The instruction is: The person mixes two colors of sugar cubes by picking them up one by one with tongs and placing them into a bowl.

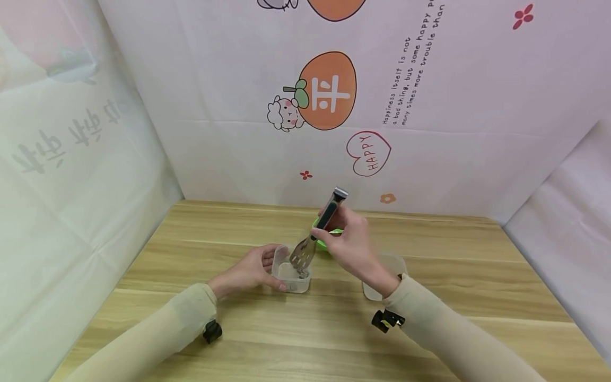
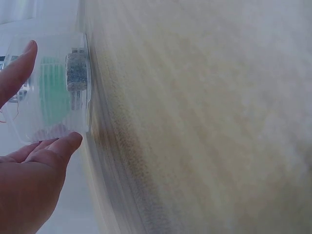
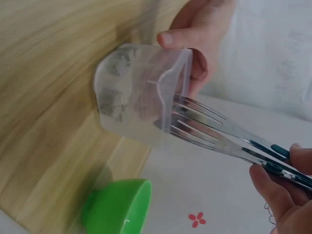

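My left hand [image 1: 253, 269] steadies a clear plastic container [image 1: 299, 286], thumb on its near side and fingers round the far side. The right hand [image 1: 350, 241] grips a pair of metal tongs [image 1: 302, 254] with slotted ends and dark handle grips. In the right wrist view the tongs' slotted ends [image 3: 195, 131] dip past the container's rim, slightly apart with nothing visible between them. Greyish speckled pieces [image 3: 112, 103] lie at the container's bottom, seen through the cloudy wall; one speckled piece [image 2: 76, 72] shows in the left wrist view.
A green bowl [image 3: 117, 207] stands behind the tongs, partly hidden by the right hand in the head view. A second clear container [image 1: 393, 262] sits under the right forearm. White printed cloth [image 1: 238, 159] hangs along the wooden table's back and sides.
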`<action>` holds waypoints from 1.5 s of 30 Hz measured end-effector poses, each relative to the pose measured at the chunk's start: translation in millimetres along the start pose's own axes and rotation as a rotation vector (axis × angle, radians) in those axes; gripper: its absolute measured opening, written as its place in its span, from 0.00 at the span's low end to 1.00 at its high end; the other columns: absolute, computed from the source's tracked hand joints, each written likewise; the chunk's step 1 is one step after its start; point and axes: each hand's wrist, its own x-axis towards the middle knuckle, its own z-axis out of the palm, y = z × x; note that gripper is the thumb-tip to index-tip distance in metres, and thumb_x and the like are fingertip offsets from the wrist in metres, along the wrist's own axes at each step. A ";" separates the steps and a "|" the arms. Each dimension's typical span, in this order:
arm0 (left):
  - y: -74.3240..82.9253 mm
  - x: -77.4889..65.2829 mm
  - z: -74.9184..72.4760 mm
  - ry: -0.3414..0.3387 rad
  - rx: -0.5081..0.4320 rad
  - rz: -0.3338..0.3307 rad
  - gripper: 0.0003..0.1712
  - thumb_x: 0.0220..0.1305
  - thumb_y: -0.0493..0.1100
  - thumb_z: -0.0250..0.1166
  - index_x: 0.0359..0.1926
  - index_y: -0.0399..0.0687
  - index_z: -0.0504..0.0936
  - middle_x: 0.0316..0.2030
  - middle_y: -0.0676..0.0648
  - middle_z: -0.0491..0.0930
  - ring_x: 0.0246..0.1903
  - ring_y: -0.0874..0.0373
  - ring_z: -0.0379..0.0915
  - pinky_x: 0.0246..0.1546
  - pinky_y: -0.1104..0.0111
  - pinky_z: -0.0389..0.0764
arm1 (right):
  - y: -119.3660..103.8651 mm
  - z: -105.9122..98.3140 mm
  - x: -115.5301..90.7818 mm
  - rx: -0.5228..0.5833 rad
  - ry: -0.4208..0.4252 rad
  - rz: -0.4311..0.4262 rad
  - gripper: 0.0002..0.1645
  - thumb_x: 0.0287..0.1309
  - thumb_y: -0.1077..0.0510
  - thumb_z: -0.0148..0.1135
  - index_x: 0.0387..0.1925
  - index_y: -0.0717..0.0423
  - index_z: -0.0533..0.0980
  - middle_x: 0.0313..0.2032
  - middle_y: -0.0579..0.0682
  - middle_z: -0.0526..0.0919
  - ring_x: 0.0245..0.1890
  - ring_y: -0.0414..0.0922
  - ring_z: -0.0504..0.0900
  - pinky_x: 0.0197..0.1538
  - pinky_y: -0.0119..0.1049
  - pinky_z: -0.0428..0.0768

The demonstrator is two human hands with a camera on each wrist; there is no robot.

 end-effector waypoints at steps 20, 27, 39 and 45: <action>-1.0 0.2 -0.1 0.002 0.015 0.007 0.59 0.53 0.34 0.83 0.79 0.31 0.57 0.73 0.34 0.68 0.73 0.38 0.64 0.73 0.50 0.68 | 19.8 33.0 -4.2 -0.053 -0.088 -0.008 0.17 0.58 0.71 0.76 0.43 0.59 0.76 0.33 0.49 0.86 0.33 0.43 0.87 0.39 0.31 0.89; 0.5 -0.6 0.2 -0.001 0.014 0.008 0.59 0.54 0.34 0.83 0.79 0.32 0.57 0.73 0.35 0.68 0.73 0.40 0.64 0.73 0.50 0.69 | 21.7 33.6 -1.8 -0.006 -0.089 0.033 0.17 0.59 0.68 0.76 0.44 0.58 0.77 0.33 0.47 0.86 0.33 0.43 0.86 0.38 0.34 0.90; -0.5 -0.6 -0.7 0.008 0.015 -0.008 0.60 0.54 0.35 0.83 0.80 0.31 0.55 0.75 0.34 0.66 0.74 0.39 0.63 0.73 0.49 0.68 | 23.9 36.6 1.6 -0.049 -0.045 0.070 0.16 0.59 0.68 0.77 0.43 0.57 0.77 0.33 0.47 0.86 0.32 0.43 0.85 0.38 0.36 0.89; -2.0 0.4 -1.0 0.007 0.025 -0.007 0.58 0.54 0.34 0.83 0.79 0.32 0.57 0.74 0.34 0.66 0.73 0.39 0.63 0.73 0.49 0.68 | 28.4 42.0 1.5 -0.052 -0.047 0.087 0.15 0.59 0.68 0.77 0.42 0.56 0.78 0.32 0.46 0.86 0.32 0.42 0.85 0.38 0.37 0.88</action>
